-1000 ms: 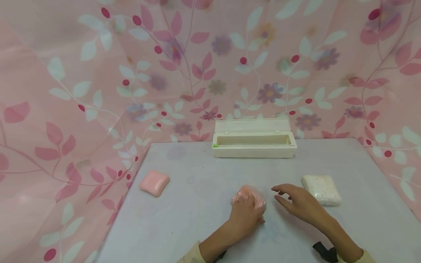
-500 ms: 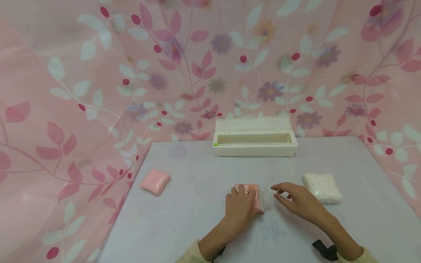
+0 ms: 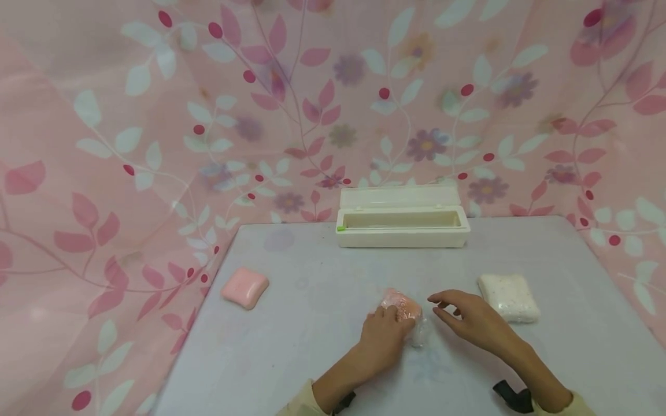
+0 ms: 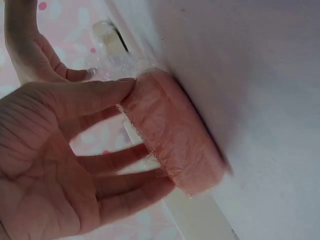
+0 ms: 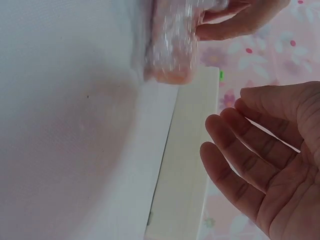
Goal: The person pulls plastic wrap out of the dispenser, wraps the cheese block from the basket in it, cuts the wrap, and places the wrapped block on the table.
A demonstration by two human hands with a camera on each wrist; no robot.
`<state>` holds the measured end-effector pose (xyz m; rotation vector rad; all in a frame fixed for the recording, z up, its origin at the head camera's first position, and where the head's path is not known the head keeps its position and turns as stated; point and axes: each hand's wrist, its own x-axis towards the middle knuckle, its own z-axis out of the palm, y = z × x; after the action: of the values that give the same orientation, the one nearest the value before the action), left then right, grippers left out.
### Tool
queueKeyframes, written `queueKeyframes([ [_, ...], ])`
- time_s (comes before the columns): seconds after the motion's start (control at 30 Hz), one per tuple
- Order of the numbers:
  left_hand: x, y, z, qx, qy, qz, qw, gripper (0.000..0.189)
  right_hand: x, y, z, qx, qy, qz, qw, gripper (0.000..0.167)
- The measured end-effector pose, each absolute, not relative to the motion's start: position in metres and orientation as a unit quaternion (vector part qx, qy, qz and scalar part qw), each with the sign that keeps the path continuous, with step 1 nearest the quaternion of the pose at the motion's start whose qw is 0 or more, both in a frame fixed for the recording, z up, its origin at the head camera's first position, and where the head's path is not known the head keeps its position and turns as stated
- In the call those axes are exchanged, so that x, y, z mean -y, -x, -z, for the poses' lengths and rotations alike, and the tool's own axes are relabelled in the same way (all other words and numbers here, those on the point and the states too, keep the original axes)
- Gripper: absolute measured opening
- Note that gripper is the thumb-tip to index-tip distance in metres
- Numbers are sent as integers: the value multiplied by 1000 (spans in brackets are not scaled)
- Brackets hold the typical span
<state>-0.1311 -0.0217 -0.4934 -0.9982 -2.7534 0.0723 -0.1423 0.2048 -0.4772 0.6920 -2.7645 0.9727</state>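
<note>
In the head view my left hand (image 3: 384, 338) holds a pink bar of soap (image 3: 404, 306) wrapped in clear plastic film, low at the middle of the table. The left wrist view has the thumb and fingertips on one face of the wrapped soap (image 4: 172, 135), and crumpled film (image 4: 112, 65) sticks out past the thumb. My right hand (image 3: 470, 320) hovers just right of the soap, fingers loosely bent and holding nothing. In the right wrist view that hand (image 5: 270, 160) is apart from the soap (image 5: 172, 50).
An unwrapped pink soap (image 3: 245, 288) lies on the left of the table (image 3: 291, 346). A white block (image 3: 510, 297) under clear film lies beyond my right hand. At the back stands a long white box (image 3: 403, 238) with its lid raised, before a floral curtain (image 3: 312, 115).
The wrapped soap has turned in my left hand, and its loose film now lies at the lower right. My left fingers have shifted on it. The right hand stays in place.
</note>
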Motion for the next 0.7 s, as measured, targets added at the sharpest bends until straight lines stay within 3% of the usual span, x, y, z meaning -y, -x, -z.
queueKeyframes([
  [0.2,40,147,493,889,451,31,76,13,-203,142,478,918,-222,-327,36,24],
  [0.4,53,156,496,866,489,96,26,22,-201,141,481,913,-241,-330,15,21],
  [0.7,61,152,502,854,508,74,80,13,-198,135,486,910,-262,-321,18,28],
])
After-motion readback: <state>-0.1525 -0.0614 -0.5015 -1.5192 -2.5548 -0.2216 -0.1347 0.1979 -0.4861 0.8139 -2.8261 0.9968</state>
